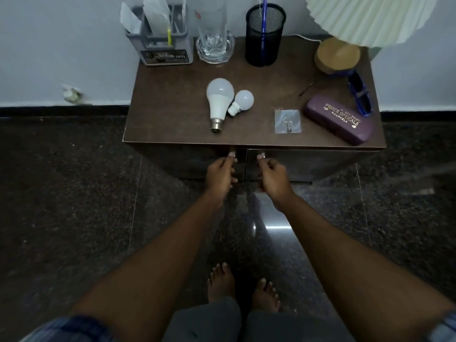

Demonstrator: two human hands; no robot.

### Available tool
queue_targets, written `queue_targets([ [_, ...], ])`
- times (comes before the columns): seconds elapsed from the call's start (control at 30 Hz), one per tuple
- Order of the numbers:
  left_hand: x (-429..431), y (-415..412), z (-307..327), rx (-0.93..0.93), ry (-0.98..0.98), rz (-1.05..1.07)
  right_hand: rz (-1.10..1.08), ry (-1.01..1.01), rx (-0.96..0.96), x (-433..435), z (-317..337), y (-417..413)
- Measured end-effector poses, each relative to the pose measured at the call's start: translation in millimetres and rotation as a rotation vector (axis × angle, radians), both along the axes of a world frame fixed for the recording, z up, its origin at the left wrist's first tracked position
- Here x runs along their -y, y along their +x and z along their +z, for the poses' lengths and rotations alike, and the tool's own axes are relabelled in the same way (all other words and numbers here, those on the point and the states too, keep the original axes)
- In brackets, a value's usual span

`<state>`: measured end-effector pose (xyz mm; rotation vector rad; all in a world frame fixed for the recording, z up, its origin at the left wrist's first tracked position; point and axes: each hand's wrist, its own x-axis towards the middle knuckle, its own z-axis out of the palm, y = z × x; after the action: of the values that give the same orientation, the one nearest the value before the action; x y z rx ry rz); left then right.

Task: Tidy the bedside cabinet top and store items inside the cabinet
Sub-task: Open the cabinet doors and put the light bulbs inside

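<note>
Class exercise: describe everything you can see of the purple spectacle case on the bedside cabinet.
The purple spectacle case is a closed, rounded, oblong hard case with a matte look and gold lettering reading "PRINCE OPTICALS ROURKELA". It lies flat and slanted on the right front of the cabinet top, near the edge. Blue sunglasses sit close behind it; contact cannot be judged. A packaged hook lies apart to its left. Neither hand touches it.

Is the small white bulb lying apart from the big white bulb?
No, the small white bulb rests against the big white bulb on the brown cabinet top.

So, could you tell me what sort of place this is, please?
Probably a bedroom: a small wooden bedside cabinet against the wall, a pleated-shade lamp, and a spectacle case lying on top.
</note>
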<state>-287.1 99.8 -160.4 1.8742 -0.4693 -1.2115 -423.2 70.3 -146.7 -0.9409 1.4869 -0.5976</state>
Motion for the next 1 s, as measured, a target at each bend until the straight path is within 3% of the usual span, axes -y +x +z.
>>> queue_targets([
  [0.13, -10, 11, -17, 0.122, -0.11, -0.079, 0.035, -0.104, -0.026, -5, -17, -5],
  [0.33, -23, 14, -13, 0.195, -0.09, -0.197, 0.098, -0.15, -0.066, -21, -21, -19],
  [0.6, -81, 0, 52, 0.445, 0.287, -0.362, 0.207, 0.116, -0.074, -65, 29, -57],
  [0.7, -102, 7, 52, 0.404, 0.325, -0.342, 0.178, 0.203, -0.109, -77, 28, -68],
  [0.87, -122, 12, 65, 0.158, 0.35, -0.284, 0.166, 0.188, -0.17, -101, 58, -78],
  [1.0, -134, 19, 77, 0.178, 0.345, -0.354, 0.172, 0.131, -0.291, -110, 73, -86],
])
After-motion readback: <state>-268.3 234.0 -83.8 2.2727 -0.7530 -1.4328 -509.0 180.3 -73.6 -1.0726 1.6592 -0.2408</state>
